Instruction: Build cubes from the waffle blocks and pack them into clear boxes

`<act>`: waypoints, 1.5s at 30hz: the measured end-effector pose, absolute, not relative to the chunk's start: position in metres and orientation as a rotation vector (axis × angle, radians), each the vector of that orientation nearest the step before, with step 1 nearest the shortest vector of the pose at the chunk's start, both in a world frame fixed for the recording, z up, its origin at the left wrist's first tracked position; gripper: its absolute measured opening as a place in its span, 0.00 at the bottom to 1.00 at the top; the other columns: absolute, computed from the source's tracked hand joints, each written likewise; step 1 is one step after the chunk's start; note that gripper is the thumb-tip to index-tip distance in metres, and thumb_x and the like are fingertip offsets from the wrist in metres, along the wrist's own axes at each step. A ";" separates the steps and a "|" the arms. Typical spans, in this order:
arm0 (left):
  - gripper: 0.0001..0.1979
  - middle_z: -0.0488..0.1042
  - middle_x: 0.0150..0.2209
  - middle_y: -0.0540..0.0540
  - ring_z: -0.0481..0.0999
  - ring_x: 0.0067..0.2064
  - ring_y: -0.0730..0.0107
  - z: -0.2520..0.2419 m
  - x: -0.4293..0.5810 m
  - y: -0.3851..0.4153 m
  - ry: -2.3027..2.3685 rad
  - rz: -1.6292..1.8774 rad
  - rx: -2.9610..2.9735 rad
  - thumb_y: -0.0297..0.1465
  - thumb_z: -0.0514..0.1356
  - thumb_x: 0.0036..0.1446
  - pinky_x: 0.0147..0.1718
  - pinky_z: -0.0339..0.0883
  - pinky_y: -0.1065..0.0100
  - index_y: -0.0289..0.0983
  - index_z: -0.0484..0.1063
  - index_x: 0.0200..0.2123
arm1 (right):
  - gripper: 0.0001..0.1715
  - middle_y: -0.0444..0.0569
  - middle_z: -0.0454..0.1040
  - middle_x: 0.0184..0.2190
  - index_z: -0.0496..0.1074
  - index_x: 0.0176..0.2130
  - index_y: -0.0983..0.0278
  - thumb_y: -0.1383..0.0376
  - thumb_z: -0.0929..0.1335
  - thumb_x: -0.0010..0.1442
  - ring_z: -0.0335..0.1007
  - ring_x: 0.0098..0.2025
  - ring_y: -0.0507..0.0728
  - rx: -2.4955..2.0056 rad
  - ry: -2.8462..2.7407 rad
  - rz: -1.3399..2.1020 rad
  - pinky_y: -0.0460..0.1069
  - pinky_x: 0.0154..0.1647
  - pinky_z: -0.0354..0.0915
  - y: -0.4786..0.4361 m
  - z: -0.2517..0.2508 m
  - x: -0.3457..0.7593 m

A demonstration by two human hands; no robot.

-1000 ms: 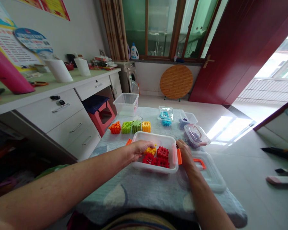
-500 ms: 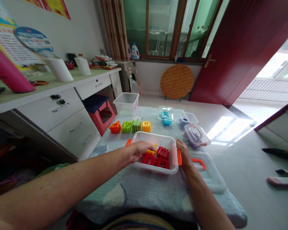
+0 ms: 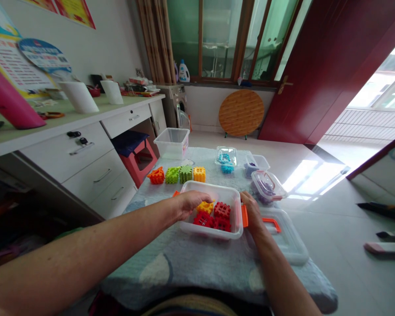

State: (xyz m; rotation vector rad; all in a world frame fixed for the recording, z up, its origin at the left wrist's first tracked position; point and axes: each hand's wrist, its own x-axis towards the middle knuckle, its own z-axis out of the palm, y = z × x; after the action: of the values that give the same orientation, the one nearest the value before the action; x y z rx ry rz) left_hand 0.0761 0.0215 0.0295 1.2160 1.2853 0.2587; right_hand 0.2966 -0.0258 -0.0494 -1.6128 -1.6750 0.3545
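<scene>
A clear plastic box with orange latches stands on the cloth-covered table, holding several red toy blocks and a yellow toy block. My left hand reaches over the box's left side, thumb stretched out just above the yellow block. Its fingers are apart from the thumb and partly hidden. At the other end, my right hand grips the box wall beside the right orange latch. Behind the box is a row of an orange block, a lime block, a green block and a yellow-orange block.
A clear lid with an orange handle lies right of the box. Farther back are a clear bin, a container with blue pieces, an open tub and a lidded box of purple pieces. A desk stands left.
The yellow block has gone from tilted under my left fingers to lying flatter among the red blocks. My left thumb has lifted slightly. My right hand stays on the box.
</scene>
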 end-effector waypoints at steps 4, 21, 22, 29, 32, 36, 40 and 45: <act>0.18 0.76 0.48 0.45 0.71 0.53 0.60 0.056 0.073 0.012 1.319 0.290 1.333 0.33 0.61 0.45 0.50 0.63 0.65 0.38 0.70 0.43 | 0.10 0.45 0.64 0.26 0.62 0.22 0.62 0.66 0.61 0.54 0.60 0.29 0.53 -1.625 -1.656 0.334 0.47 0.31 0.55 -0.027 -0.046 0.296; 0.42 0.63 0.61 0.34 0.45 0.67 0.39 0.049 0.078 0.148 1.343 -0.109 2.617 0.31 0.71 0.33 0.61 0.29 0.39 0.37 0.63 0.56 | 0.12 0.46 0.65 0.26 0.67 0.24 0.62 0.65 0.61 0.56 0.63 0.30 0.54 -1.636 -1.622 0.353 0.48 0.31 0.57 -0.027 -0.045 0.296; 0.43 0.64 0.60 0.34 0.45 0.67 0.40 0.044 0.080 0.151 1.331 -0.116 2.614 0.31 0.72 0.32 0.61 0.28 0.39 0.37 0.63 0.55 | 0.12 0.46 0.65 0.27 0.67 0.24 0.62 0.65 0.61 0.56 0.63 0.30 0.55 -1.632 -1.617 0.353 0.48 0.31 0.57 -0.027 -0.045 0.296; 0.35 0.76 0.46 0.43 0.62 0.60 0.48 0.026 0.087 0.165 1.315 -0.023 2.558 0.27 0.71 0.30 0.63 0.40 0.49 0.39 0.70 0.47 | 0.12 0.45 0.65 0.26 0.65 0.21 0.62 0.66 0.62 0.54 0.61 0.29 0.54 -1.628 -1.592 0.378 0.48 0.30 0.56 -0.027 -0.041 0.293; 0.32 0.78 0.40 0.45 0.68 0.55 0.49 0.026 0.087 0.164 1.324 0.000 2.559 0.26 0.70 0.31 0.62 0.43 0.51 0.39 0.71 0.45 | 0.11 0.45 0.64 0.26 0.64 0.21 0.62 0.67 0.62 0.55 0.61 0.29 0.54 -1.634 -1.604 0.371 0.47 0.30 0.55 -0.027 -0.041 0.294; 0.31 0.78 0.40 0.43 0.69 0.54 0.49 0.031 0.087 0.162 1.320 -0.002 2.584 0.24 0.68 0.31 0.61 0.46 0.53 0.38 0.71 0.45 | 0.11 0.45 0.65 0.26 0.66 0.23 0.62 0.66 0.61 0.56 0.62 0.30 0.54 -1.643 -1.627 0.364 0.47 0.31 0.56 -0.027 -0.044 0.295; 0.31 0.76 0.47 0.41 0.68 0.56 0.48 0.051 0.086 0.157 1.319 0.009 2.626 0.27 0.68 0.34 0.59 0.49 0.55 0.39 0.71 0.47 | 0.11 0.45 0.65 0.26 0.65 0.23 0.62 0.65 0.61 0.55 0.62 0.31 0.55 -1.652 -1.619 0.367 0.47 0.31 0.56 -0.027 -0.046 0.296; 0.29 0.75 0.49 0.39 0.72 0.50 0.53 0.091 0.078 0.139 1.172 -0.004 2.805 0.29 0.65 0.40 0.51 0.60 0.63 0.36 0.70 0.50 | 0.10 0.45 0.65 0.25 0.62 0.21 0.61 0.66 0.62 0.53 0.61 0.29 0.54 -1.657 -1.639 0.372 0.47 0.29 0.55 -0.027 -0.048 0.297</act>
State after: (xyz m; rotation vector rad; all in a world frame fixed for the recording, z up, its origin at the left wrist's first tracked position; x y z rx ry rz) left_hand 0.0782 0.1386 0.0915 2.8050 1.1716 -0.0036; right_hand 0.2973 -0.0267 -0.0481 -1.6575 -1.6394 0.3719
